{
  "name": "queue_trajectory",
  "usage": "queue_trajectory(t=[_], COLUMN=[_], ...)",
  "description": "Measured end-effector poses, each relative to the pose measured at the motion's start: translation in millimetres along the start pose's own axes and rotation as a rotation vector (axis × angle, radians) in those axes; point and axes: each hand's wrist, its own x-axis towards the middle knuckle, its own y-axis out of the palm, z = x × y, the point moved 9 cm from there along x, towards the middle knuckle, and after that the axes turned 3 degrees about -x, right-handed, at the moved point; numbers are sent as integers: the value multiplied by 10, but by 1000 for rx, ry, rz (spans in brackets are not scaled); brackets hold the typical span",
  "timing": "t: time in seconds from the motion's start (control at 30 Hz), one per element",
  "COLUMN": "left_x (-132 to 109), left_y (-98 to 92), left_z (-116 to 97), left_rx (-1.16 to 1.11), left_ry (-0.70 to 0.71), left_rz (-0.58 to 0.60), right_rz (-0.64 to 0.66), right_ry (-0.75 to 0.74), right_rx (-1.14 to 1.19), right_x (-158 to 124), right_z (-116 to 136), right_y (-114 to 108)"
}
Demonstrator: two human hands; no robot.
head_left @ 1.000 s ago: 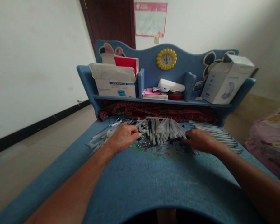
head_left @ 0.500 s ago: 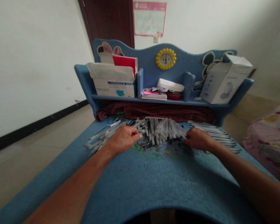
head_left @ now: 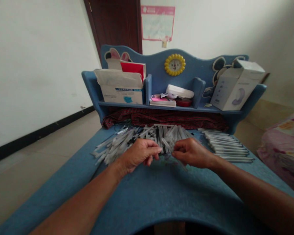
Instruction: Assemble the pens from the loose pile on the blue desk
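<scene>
Looking down from the head view, both hands meet over the middle of the table [head_left: 147, 192], just apart. The right hand [head_left: 193, 153] is curled tight and seems to pinch one clear tube [head_left: 183, 165], whose blurred end juts out below the fingers. The left hand [head_left: 142, 153] has its thumb drawn in against the forefinger, a narrow pinch; whether anything sits in it I cannot tell.

The tubes look like thin plastic: very light, stiff, smooth enough to slip or roll, and liable to crack under a hard squeeze. A fingertip grip near the middle should suit them best.

Counting: two hands; one tube at the right hand; behind the hands, one heap [head_left: 177, 132] of loose tubes, and at left one spread batch [head_left: 115, 145], both too tangled to number. At right lies one row of pens [head_left: 227, 142], perhaps a dozen or more, overlapping. Beyond are one cloth [head_left: 159, 116], one clock [head_left: 174, 65] and, on the shelf [head_left: 203, 108], two large boxes [head_left: 122, 93].
</scene>
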Motion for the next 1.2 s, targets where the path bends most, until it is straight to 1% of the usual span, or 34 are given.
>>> queue_trajectory(t=[0.07,0.13,0.2,0.27,0.33,0.37,0.43,0.53,0.6,0.63,0.7,0.87,1.0,1.13,1.2], left_x=[0,4,14,27,41,47,54,45,24,11,-15,-50,-63,-72,-77], left_y=[52,63,28,-44,-145,-201,-312,-466,-570,-623,-724,-895,-918,-893,-888], left_z=[28,51,61,58,44,32,4,-47,-87,-106,-138,-162,-155,-162,-165], left_rx=[-75,-144,-197,-220,-214,-210,-204,-216,-241,-261,-299,-356,-344,-321,-315], left_ry=[-15,-24,-23,-13,0,9,28,58,85,101,133,195,208,218,224], left_rz=[37,46,22,-24,-87,-121,-185,-269,-325,-354,-407,-494,-522,-515,-515], right_rz=[-31,-64,-105,-131,-163,-186,-267,-272,-240,-223,-193,-134,-42,41,108], right_ry=[-87,-170,-228,-263,-273,-266,-227,-92,-42,-42,-85,-230,-308,-390,-436], right_rx=[-47,-89,-120,-152,-223,-277,-407,-602,-661,-672,-686,-866,-999,-1115,-1191], right_x=[73,135,178,204,220,228,239,289,316,324,323,243,245,346,391], right_z=[150,283,376,417,392,353,235,-33,-153,-171,-124,174,287,369,423], right_y=[78,150,186,171,62,-29,-283,-558,-607,-585,-468,-37,241,417,508])
